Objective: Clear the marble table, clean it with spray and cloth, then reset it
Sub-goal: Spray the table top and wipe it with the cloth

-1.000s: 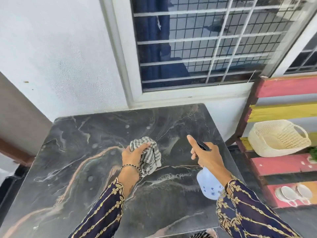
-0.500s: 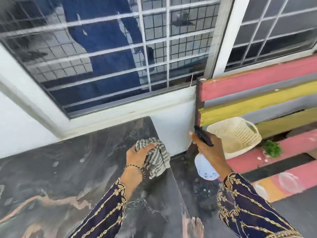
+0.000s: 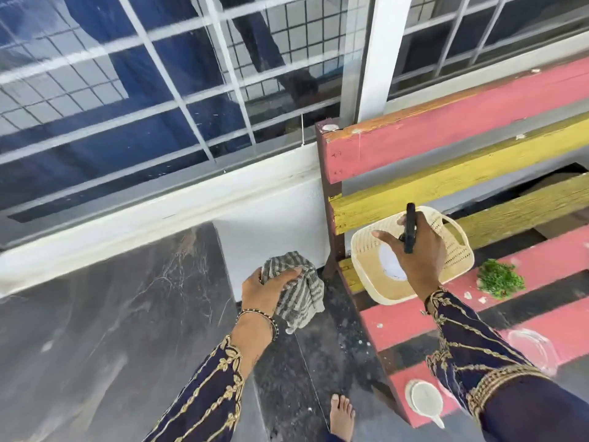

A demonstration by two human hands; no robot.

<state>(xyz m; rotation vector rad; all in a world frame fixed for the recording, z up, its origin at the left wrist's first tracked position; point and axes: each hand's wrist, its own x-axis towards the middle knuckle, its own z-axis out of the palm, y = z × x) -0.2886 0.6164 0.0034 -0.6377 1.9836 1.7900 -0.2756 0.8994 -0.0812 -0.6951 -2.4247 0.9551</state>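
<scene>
The dark marble table point(image 3: 111, 314) fills the lower left, its top bare. My left hand point(image 3: 266, 290) grips a bunched grey-and-white striped cloth point(image 3: 301, 296), held just past the table's right edge, over the floor. My right hand point(image 3: 414, 250) holds a white spray bottle point(image 3: 391, 262) with a black trigger head, over the cream plastic basket point(image 3: 459, 260) on the bench. The hand covers most of the bottle.
A bench point(image 3: 446, 145) with pink and yellow slats stands to the right of the table. On it lie a green plant sprig point(image 3: 500, 279), a clear glass dish point(image 3: 532, 349) and a white cup point(image 3: 425, 400). A barred window runs behind. My bare foot point(image 3: 342, 416) is on the dark floor.
The view has swung right from the table to the bench. My right hand carried the spray bottle off the table to above the basket. My left hand moved the cloth past the table's edge.
</scene>
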